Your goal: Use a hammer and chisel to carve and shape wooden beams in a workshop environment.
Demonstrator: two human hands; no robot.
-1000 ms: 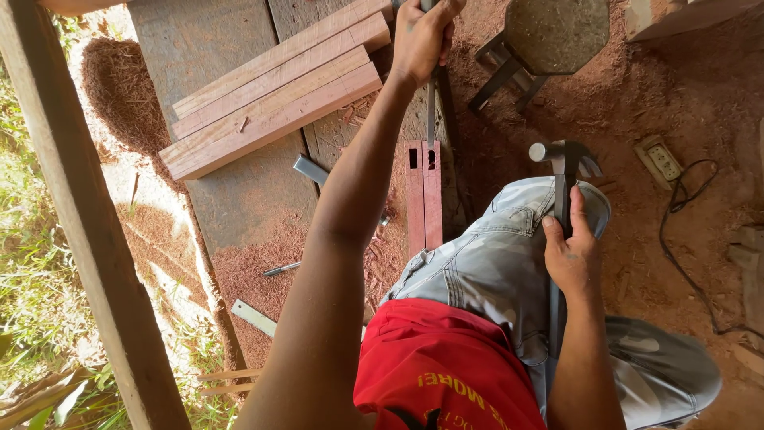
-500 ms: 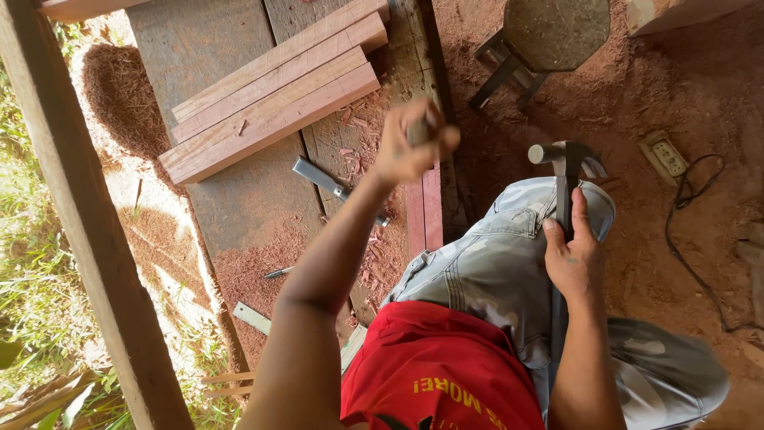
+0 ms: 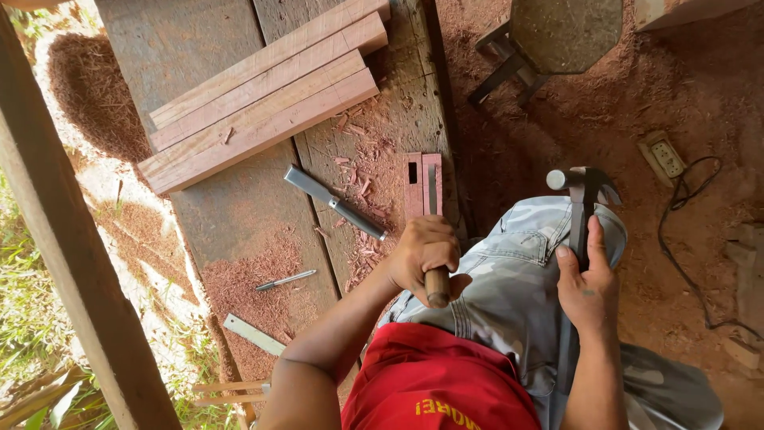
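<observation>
L hand point(image 3: 426, 253) pulled back w/ chisel point(image 3: 436, 285); R hand point(image 3: 587, 280) still grips hammer point(image 3: 579, 199).

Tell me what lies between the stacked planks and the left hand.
On the head view, a metal chisel lies on the workbench between the planks and left hand, among wood chips.

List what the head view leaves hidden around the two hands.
- Wooden handle in the left hand: its working end is covered by the fist.
- Hammer shaft: partly covered by the right hand.
- Stool: top cut off by the frame edge.
- Wall socket: too small for detail.
</observation>
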